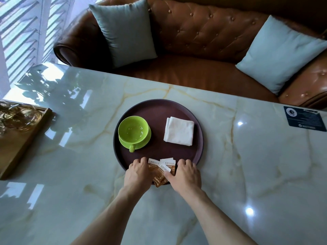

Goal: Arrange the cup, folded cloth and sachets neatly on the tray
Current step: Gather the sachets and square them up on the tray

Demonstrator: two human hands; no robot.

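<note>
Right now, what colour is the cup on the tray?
The cup is bright lime green, like its saucer; the head view shows it clearly.

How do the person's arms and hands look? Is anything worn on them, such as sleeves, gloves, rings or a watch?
Both forearms are bare as far as the picture shows, with no sleeves in view. The left hand and the right hand wear no gloves. No watch, bracelet or ring shows on the wrists or the visible fingers. No markings are visible either.
</note>
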